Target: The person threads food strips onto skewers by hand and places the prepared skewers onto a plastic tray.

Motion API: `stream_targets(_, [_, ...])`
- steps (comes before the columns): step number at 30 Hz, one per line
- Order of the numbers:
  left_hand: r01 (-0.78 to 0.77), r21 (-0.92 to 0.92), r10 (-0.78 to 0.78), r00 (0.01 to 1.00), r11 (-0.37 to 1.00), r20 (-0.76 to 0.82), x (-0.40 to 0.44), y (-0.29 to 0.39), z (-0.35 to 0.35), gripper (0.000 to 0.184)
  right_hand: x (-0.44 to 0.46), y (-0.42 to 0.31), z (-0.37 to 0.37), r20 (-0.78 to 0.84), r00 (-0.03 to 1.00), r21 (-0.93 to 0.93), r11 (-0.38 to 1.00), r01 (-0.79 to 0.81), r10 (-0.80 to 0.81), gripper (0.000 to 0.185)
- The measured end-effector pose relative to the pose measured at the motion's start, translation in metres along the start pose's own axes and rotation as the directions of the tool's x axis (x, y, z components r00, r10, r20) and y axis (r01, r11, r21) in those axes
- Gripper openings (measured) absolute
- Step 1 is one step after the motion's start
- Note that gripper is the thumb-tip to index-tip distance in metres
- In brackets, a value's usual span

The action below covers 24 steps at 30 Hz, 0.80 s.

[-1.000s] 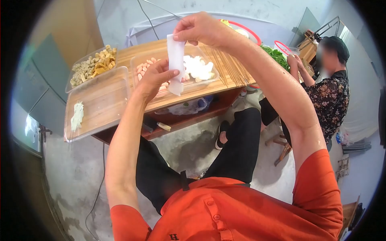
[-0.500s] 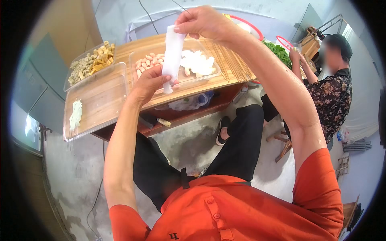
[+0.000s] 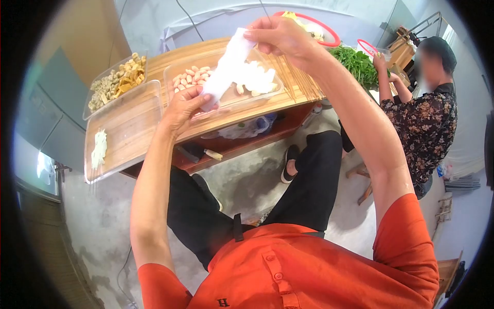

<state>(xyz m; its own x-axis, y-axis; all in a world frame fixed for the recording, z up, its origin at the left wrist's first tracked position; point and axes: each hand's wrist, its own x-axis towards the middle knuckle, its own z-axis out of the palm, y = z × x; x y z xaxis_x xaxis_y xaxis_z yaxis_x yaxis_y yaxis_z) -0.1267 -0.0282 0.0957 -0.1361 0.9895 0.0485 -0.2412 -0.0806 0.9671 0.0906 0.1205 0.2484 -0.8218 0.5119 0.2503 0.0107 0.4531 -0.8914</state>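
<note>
A long, soft white strip (image 3: 226,69) is stretched slantwise between my two hands above the table; its exact kind I cannot make out. My left hand (image 3: 186,108) pinches its lower end, and my right hand (image 3: 280,38) grips the upper end between thumb and fingers. Beneath it stands a clear plastic tray (image 3: 170,77) holding pinkish sausage-like pieces (image 3: 191,77) on the left and a pile of white pieces (image 3: 256,77) on the right. Thin bamboo skewers (image 3: 298,80) lie to the right of that tray. Pale food on skewers (image 3: 99,148) rests in another clear tray (image 3: 123,154) at the left.
Tan and yellow food pieces (image 3: 118,82) fill a container at the back left. On the right, a seated person (image 3: 424,118) handles leafy greens (image 3: 355,67). A red-rimmed basket (image 3: 329,36) is behind. Under the tabletop, a knife (image 3: 212,154) lies on a shelf.
The white strip has gone from nearly upright to slanting, its top end now farther right. My right hand moved right and slightly down; my left hand shifted a little left.
</note>
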Motion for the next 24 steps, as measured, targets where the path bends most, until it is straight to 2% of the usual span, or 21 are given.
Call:
stream_targets(1, [0.003,0.004,-0.003,1.0,1.0,0.0,0.001,-0.001,-0.004,0.021,-0.002,0.009,-0.001,-0.034,0.999,0.105,0.994,-0.015,0.019,0.013])
stream_targets(2, [-0.021,0.107,0.025,0.999,0.994,-0.034,0.002,-0.002,-0.007,0.021,-0.005,0.019,-0.003,-0.068,0.997,0.21,0.977,-0.027,0.042,0.012])
stream_targets(3, [-0.042,0.21,0.057,0.996,0.977,-0.065,0.003,-0.002,-0.011,0.022,-0.007,0.032,-0.006,-0.07,0.997,0.215,0.976,-0.026,0.042,0.012])
stream_targets(6, [-0.002,0.216,0.008,1.0,0.976,-0.025,0.006,0.008,-0.016,0.022,-0.014,0.067,-0.01,-0.092,0.99,0.329,0.942,-0.074,0.11,0.01])
stream_targets(9, [-0.016,0.22,0.024,0.999,0.975,-0.03,0.012,0.011,-0.022,0.021,-0.037,0.084,0.002,-0.144,0.945,0.505,0.843,-0.184,0.293,0.01])
stream_targets(10, [-0.011,0.224,0.017,0.999,0.974,-0.027,0.017,0.013,-0.026,0.021,-0.044,0.09,0.008,-0.148,0.944,0.51,0.84,-0.183,0.296,0.01])
stream_targets(12, [0.107,0.285,-0.083,0.992,0.953,-0.094,0.031,0.017,-0.031,0.019,-0.057,0.109,0.02,-0.166,0.892,0.63,0.741,-0.231,0.42,0.011])
stream_targets(13, [0.114,0.288,-0.091,0.992,0.951,-0.092,0.037,0.021,-0.031,0.019,-0.064,0.118,0.025,-0.168,0.89,0.636,0.736,-0.231,0.424,0.011])
stream_targets(16, [0.221,0.358,-0.197,0.975,0.907,-0.103,0.062,0.031,-0.031,0.019,-0.083,0.158,0.044,-0.109,0.861,0.776,0.584,-0.239,0.496,0.012])
stream_targets(18, [0.271,0.51,-0.281,0.958,0.817,-0.058,0.084,0.034,-0.034,0.023,-0.095,0.173,0.058,-0.117,0.85,0.819,0.534,-0.21,0.513,0.012])
stream_targets(19, [0.284,0.574,-0.287,0.954,0.768,-0.087,0.094,0.034,-0.032,0.024,-0.098,0.177,0.065,-0.118,0.849,0.822,0.53,-0.207,0.514,0.012])
stream_targets(20, [0.286,0.577,-0.291,0.953,0.765,-0.086,0.106,0.033,-0.032,0.024,-0.1,0.181,0.071,-0.158,0.83,0.841,0.513,-0.171,0.535,0.014])
stream_targets(22, [0.217,0.731,-0.344,0.939,0.647,0.025,0.132,0.028,-0.032,0.022,-0.103,0.189,0.082,-0.195,0.805,0.862,0.49,-0.133,0.561,0.016])
stream_targets(23, [0.143,0.831,-0.335,0.941,0.538,0.055,0.145,0.025,-0.033,0.021,-0.103,0.191,0.087,-0.207,0.796,0.877,0.469,-0.107,0.569,0.018])
stream_targets(24, [0.146,0.832,-0.342,0.938,0.535,0.055,0.154,0.021,-0.034,0.021,-0.104,0.194,0.091,-0.22,0.787,0.89,0.449,-0.08,0.576,0.019])
